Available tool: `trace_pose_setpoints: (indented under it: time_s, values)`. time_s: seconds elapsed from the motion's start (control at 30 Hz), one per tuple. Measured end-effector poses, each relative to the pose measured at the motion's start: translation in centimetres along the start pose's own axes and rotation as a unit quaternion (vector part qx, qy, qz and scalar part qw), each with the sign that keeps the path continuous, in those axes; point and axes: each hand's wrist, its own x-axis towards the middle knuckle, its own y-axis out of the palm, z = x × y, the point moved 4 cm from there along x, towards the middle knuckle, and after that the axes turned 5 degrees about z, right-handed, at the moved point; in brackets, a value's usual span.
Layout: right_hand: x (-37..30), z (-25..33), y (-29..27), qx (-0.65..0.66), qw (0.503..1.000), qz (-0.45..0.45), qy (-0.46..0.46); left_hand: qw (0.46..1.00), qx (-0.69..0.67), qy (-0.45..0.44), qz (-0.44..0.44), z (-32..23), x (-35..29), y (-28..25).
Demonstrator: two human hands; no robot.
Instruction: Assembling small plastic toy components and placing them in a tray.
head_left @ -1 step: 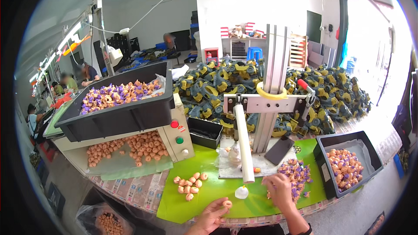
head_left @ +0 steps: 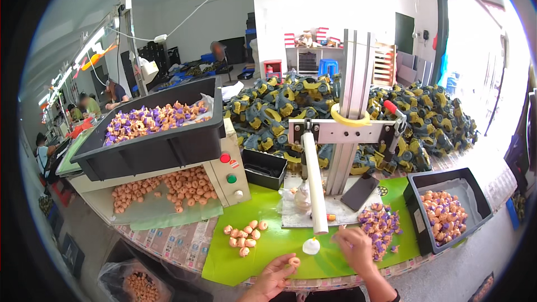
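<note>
Left hand: the left hand, at the lower middle of the frame, pinches a small orange plastic ring between its fingertips, just above the green work mat.
Right hand: the right hand, lower centre right, is loosely curled; whether it grips anything I cannot tell. It sits just left of the heap of purple-and-orange assembled pieces.
Between the hands: a small white dome-shaped part rests on the mat below the white cylindrical rod of the upright metal press stand.
Spare rings: a loose cluster of orange rings lies on the mat, left of centre.
Bins: a black bin of mixed pieces at right.
Risk: held only by the fingertips, the ring could slip and roll off the mat's near edge; the right wrist could likely scatter the heap.
</note>
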Motion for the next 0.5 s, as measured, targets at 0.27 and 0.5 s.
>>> trace_pose_setpoints:
  time_s: [0.27, 0.5]
  values:
    - [-4.0, 5.0, 2.5, 0.223, 0.97, 0.07, 0.067, 0.999, 0.032, -0.02, -0.009, 0.8, -0.3, 2.1]
    - [-4.4, 5.8, 2.1, 0.205, 0.976, 0.029, 0.072, 0.999, 0.029, 0.012, -0.027, 1.6, 0.0, 2.3]
